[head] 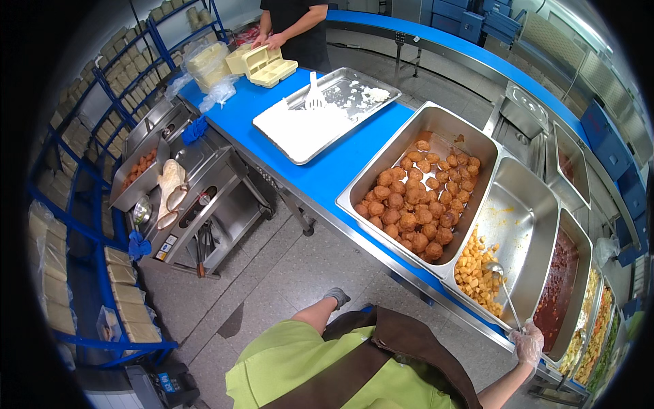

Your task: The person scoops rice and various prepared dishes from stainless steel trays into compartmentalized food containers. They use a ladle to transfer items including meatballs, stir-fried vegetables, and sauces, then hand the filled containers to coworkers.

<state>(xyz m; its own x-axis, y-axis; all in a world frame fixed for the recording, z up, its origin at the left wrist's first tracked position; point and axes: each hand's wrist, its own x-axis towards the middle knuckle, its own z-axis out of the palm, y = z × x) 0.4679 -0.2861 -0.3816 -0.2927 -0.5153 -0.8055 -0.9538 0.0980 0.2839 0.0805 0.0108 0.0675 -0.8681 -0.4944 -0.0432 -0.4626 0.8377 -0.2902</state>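
Note:
My right hand (pixel 528 341), in a clear plastic glove, grips the handle end of a metal ladle (pixel 507 296). The ladle's bowl rests among diced yellow cubes (pixel 474 268), possibly potato, heaped at the near left of a deep steel pan (pixel 531 204). To the left, another steel pan (pixel 352 202) holds many browned meatballs (pixel 409 204) in an oily sauce. On the other side is a pan of dark red sauce (pixel 557 286), close beside my hand. My left hand is out of view.
White rice (pixel 306 128) and a white slotted spatula (pixel 314 97) lie in a metal tray (pixel 378 102) on the blue table (pixel 327 168). A co-worker's hands (pixel 271 41) touch pale compartment boxes (pixel 271 66). A steel cart (pixel 225 168) stands left; more food pans (pixel 592 327) stand right.

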